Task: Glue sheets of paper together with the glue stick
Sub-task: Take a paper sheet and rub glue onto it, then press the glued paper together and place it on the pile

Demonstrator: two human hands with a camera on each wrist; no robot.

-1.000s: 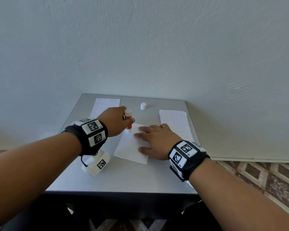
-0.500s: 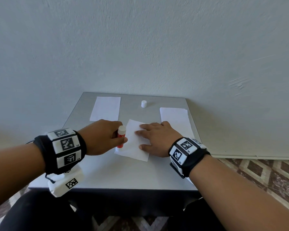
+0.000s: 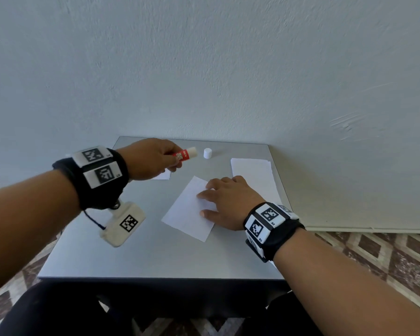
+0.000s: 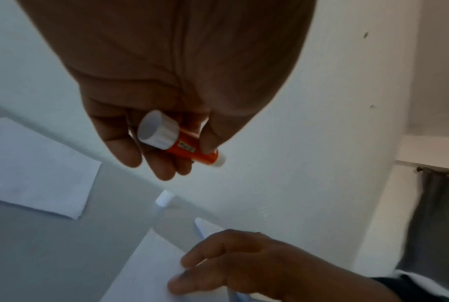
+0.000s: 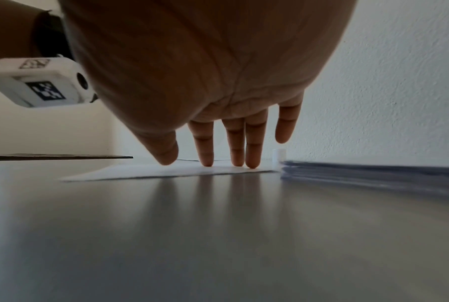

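With the uncapped glue stick (image 3: 184, 155) gripped in the left hand (image 3: 150, 158) above the counter (image 3: 155, 258) and the sheet (image 3: 189, 209) pinned under flat right-hand fingers (image 5: 253, 147), glue has perhaps been applied, though joining sheets remains undone.

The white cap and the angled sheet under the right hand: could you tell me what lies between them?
Only bare grey table separates cap from sheet, per the head view.
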